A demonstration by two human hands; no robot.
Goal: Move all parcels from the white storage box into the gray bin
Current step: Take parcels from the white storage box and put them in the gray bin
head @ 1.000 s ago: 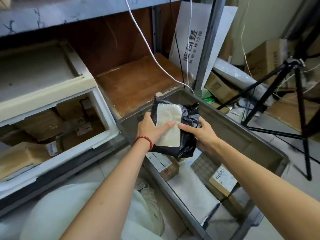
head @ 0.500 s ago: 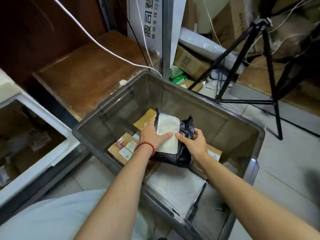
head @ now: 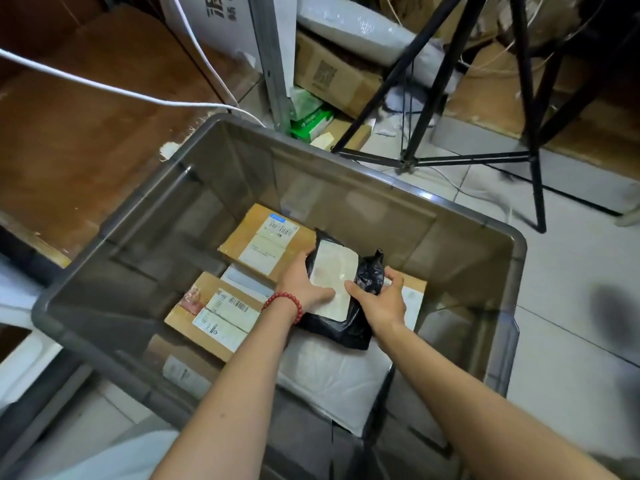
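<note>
A black plastic parcel with a pale label sits low inside the gray bin, resting over a white padded mailer. My left hand, with a red bead bracelet, grips its left side, thumb across the label. My right hand grips its right side. Two brown cardboard parcels lie in the bin: one behind my left hand, one left of my left wrist. Only a white corner of the storage box shows at the left edge.
A black tripod stands on the tiled floor behind the bin's far right. A brown wooden shelf board lies to the bin's left with a white cable across it. Cardboard boxes and a green packet crowd behind the bin.
Both hands have lowered the black parcel from above the bin's rim down into the bin, onto the parcels there. My view has swung right, away from the white storage box.
</note>
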